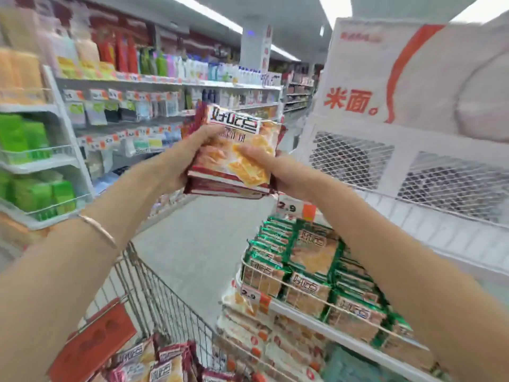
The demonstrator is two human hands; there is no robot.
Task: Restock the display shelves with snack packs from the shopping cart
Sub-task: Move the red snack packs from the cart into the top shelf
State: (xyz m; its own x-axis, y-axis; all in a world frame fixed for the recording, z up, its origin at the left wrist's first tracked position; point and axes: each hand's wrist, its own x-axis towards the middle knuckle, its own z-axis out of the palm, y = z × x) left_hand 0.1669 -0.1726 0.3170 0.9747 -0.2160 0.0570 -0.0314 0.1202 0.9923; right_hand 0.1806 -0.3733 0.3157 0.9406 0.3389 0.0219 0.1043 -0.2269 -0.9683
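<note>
Both my hands hold a stack of red snack packs (234,139) up at chest height over the aisle. My left hand (190,158) grips the stack's left edge, thumb on the top pack. My right hand (272,169) grips the right side, thumb pressed on the front. Below, the shopping cart (165,304) holds more red snack packs (154,362) at the bottom edge. To the right, the display shelf (316,312) carries rows of green snack packs (308,266) behind a wire rail.
A white mesh panel and sign (399,111) stand above the display shelf on the right. Long shelves of bottles and hanging goods (165,86) line the aisle's left side. Grey floor (198,244) runs between them. Orange-white packs (248,332) fill the lower shelf.
</note>
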